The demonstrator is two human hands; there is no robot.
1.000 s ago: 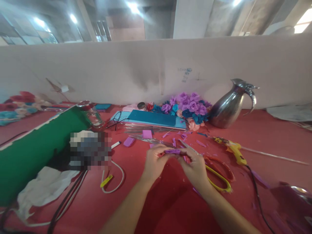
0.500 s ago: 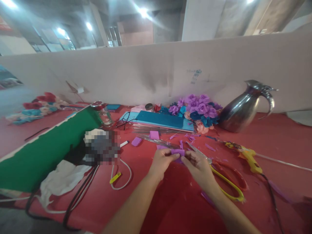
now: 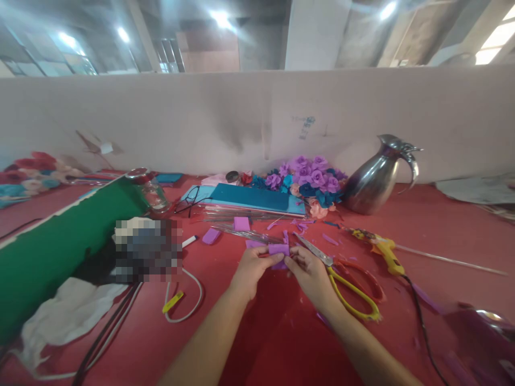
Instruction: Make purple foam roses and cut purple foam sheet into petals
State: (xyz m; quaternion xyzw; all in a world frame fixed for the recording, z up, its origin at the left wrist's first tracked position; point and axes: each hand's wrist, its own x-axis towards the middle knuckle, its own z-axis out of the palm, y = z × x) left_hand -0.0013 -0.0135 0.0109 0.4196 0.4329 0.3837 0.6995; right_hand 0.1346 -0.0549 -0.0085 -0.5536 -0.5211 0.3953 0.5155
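A small piece of purple crepe paper [image 3: 278, 249] is stretched between my hands above the red table. My left hand [image 3: 250, 271] pinches its left side, thumb across the front. My right hand [image 3: 310, 274] is closed at its lower right edge, thumb and forefinger together; its other fingers curl behind. Just right of that hand lie scissors [image 3: 349, 292] with one yellow and one red handle, blades slightly apart. Behind the hands are two folded purple paper pieces, one flat block [image 3: 242, 223] and another [image 3: 211, 236], beside a bundle of thin clear sticks [image 3: 251, 232].
Paper flowers [image 3: 317, 177] stand at the back beside blue paper sheets [image 3: 251, 197] and glasses [image 3: 192, 201]. A steel jug [image 3: 372, 174] is behind a yellow glue gun [image 3: 388, 256]. On the left are a green box [image 3: 76, 244], a glass jar [image 3: 155, 195] and a white cable [image 3: 201, 292].
The view has turned to the right, so the table's things appear farther left, and a dark shiny object shows at lower right. Both hands keep hold of the purple paper, almost unmoved.
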